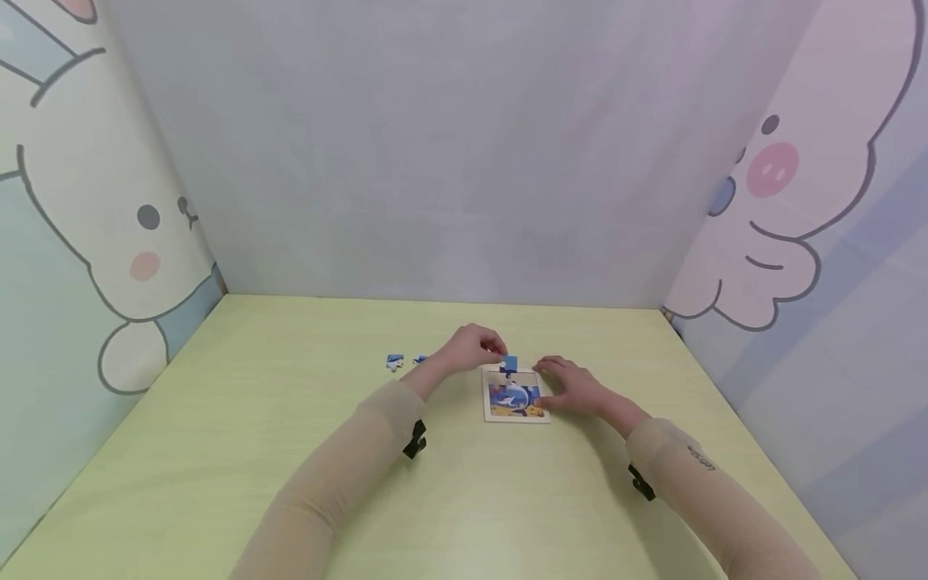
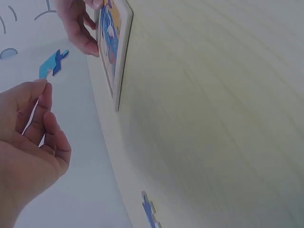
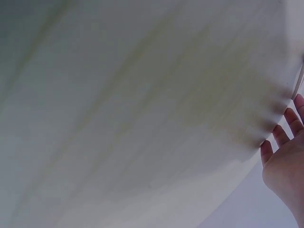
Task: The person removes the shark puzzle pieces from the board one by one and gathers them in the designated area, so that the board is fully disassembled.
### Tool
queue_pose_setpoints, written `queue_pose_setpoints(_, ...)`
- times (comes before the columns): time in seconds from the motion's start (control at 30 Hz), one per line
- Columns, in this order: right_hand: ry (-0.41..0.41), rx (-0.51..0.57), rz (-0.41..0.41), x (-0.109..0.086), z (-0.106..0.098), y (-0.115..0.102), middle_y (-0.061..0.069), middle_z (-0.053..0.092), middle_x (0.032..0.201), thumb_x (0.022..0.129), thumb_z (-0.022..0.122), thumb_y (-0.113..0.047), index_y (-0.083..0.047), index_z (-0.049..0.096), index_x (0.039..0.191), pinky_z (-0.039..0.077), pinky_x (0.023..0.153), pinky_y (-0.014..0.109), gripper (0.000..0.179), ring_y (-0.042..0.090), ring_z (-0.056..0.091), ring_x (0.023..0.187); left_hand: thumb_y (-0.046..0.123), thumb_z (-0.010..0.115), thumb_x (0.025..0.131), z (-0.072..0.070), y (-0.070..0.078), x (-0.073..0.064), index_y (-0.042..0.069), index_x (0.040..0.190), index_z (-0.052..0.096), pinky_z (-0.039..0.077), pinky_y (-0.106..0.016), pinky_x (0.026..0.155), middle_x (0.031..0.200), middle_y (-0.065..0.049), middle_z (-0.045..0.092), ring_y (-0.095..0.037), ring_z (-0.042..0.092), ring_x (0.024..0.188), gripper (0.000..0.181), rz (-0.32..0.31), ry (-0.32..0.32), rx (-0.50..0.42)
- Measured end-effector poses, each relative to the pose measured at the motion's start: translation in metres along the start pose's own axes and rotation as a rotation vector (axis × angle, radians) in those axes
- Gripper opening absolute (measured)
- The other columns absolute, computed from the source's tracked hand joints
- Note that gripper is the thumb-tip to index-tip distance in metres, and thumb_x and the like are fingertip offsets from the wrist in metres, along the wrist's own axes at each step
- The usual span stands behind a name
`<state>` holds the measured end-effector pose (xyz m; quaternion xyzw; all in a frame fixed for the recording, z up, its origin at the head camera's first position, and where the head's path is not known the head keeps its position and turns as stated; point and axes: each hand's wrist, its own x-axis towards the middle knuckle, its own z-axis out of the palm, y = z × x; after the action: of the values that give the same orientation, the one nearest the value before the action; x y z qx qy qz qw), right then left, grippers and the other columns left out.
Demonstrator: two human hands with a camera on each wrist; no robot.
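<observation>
My left hand (image 1: 473, 348) pinches a blue jigsaw piece (image 1: 510, 364) between thumb and forefinger, raised over the top edge of the puzzle board. In the left wrist view the piece (image 2: 54, 64) stands up from the fingertips, light blue with a darker blue end. The square wooden puzzle board (image 1: 497, 418) lies flat, its lower part filled with a blue sea picture and a bare strip at the top. Beside its right edge rests my right hand (image 1: 573, 387), thumb on the board's side and fingers spread near the upper right corner. Its fingertips (image 3: 280, 130) touch the tabletop.
Two loose jigsaw pieces lie left of the board: a blue and white one (image 1: 395, 362) and another (image 1: 420, 360) partly hidden by my left wrist. The pale yellow table (image 1: 290, 362) meets a grey back wall (image 1: 435, 161) and side panels with cartoon animals.
</observation>
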<state>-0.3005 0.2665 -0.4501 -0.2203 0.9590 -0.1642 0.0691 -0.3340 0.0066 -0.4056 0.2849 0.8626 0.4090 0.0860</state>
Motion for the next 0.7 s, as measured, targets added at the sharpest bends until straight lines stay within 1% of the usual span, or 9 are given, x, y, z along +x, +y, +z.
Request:
queue_pose_setpoints(0.17,0.005,-0.008,-0.011,-0.001,-0.002,0.000,0.014,0.037,0.146,0.081,0.067,-0.053,-0.014,0.045,0.139,0.026,0.102,0.063,0.073,0.040,0.032,0.134,0.014,0.067,0.088,-0.012,-0.011,-0.004,0.013,0.092,0.071,0.049,-0.026,0.072,0.089,0.001,0.068,-0.013,0.058,0.081,0.006,-0.038,0.007,0.020)
queue_pose_setpoints(0.23,0.006,-0.009,-0.015,-0.002,-0.002,0.000,0.014,0.037,0.146,0.081,0.067,-0.052,-0.014,0.045,0.138,0.026,0.102,0.063,0.072,0.040,0.032,0.134,0.015,0.067,0.088,-0.016,-0.017,-0.006,0.013,0.093,0.071,0.049,-0.025,0.073,0.089,0.002,0.067,-0.013,0.058,0.081,0.006,-0.064,0.010,0.029)
queue_pose_setpoints(0.43,0.013,-0.018,-0.026,-0.002,-0.002,0.001,0.015,0.038,0.146,0.081,0.067,-0.051,-0.013,0.045,0.138,0.027,0.101,0.063,0.072,0.041,0.033,0.134,0.014,0.068,0.087,-0.027,-0.032,-0.013,0.013,0.091,0.071,0.049,-0.028,0.075,0.088,0.001,0.068,-0.015,0.058,0.081,0.006,-0.112,0.042,0.036)
queue_pose_setpoints(0.57,0.018,-0.018,-0.031,-0.003,-0.001,0.001,0.016,0.038,0.145,0.081,0.067,-0.052,-0.013,0.046,0.138,0.027,0.101,0.064,0.072,0.041,0.033,0.133,0.014,0.069,0.087,-0.033,-0.042,-0.017,0.012,0.091,0.072,0.050,-0.029,0.076,0.089,0.000,0.068,-0.014,0.060,0.082,0.006,-0.138,0.059,0.041)
queue_pose_setpoints(0.7,0.020,-0.014,-0.035,-0.003,-0.001,-0.001,0.015,0.038,0.145,0.081,0.067,-0.052,-0.013,0.046,0.138,0.027,0.100,0.064,0.072,0.041,0.033,0.133,0.013,0.069,0.086,-0.037,-0.051,-0.019,0.011,0.091,0.072,0.050,-0.028,0.076,0.089,-0.001,0.068,-0.014,0.059,0.081,0.006,-0.180,0.070,0.052)
